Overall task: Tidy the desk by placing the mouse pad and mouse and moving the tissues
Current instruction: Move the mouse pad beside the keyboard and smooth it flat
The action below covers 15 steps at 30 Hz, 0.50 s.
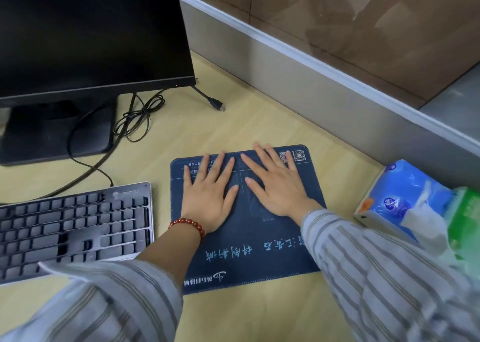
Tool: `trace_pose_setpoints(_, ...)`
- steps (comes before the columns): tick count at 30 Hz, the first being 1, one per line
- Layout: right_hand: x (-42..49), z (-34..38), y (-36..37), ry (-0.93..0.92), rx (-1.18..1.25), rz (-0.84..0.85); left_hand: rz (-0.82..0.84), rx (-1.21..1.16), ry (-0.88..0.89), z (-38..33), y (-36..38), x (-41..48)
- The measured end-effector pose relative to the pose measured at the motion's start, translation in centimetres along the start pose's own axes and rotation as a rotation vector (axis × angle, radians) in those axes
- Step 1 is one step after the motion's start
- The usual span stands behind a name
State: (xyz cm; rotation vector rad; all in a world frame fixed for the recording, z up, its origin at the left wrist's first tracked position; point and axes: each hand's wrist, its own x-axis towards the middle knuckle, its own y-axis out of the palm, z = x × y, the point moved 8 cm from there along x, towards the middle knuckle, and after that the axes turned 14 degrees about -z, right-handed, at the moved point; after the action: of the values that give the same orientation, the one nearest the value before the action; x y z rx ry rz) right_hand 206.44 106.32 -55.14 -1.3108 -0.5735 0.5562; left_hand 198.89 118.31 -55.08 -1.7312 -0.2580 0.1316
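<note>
A dark blue mouse pad (pixel 249 251) with white printed characters lies flat on the light wooden desk (pixel 259 123), just right of the keyboard. My left hand (pixel 207 196) and my right hand (pixel 275 186) both press palm-down on its far half, fingers spread, side by side. A red bead bracelet circles my left wrist. A blue pack of tissues (pixel 397 201) with a white tissue sticking out sits at the right, touching a green pack (pixel 465 219) behind it. No mouse is in view.
A grey keyboard (pixel 72 227) lies at the left. A black monitor (pixel 88 30) on its stand fills the back left, with loose cables (pixel 140 118) and a free plug (pixel 215 104) behind the pad. A grey partition wall (pixel 311 82) bounds the desk at the right.
</note>
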Motion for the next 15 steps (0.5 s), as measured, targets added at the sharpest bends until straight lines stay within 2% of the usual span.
trace_pose_setpoints(4,-0.4,-3.0,-0.4,0.077,-0.012,-0.028,-0.02,0.016,-0.112,0.9,-0.2,-0.1)
trace_pose_setpoints(8,-1.1,-4.9,-0.9,0.15,-0.028,-0.055,-0.029,0.01,-0.145,1.2,-0.3,-0.3)
trace_pose_setpoints(15,-2.8,-7.4,-1.9,0.446,-0.064,-0.031,-0.02,0.014,-0.195,1.6,-0.3,-1.0)
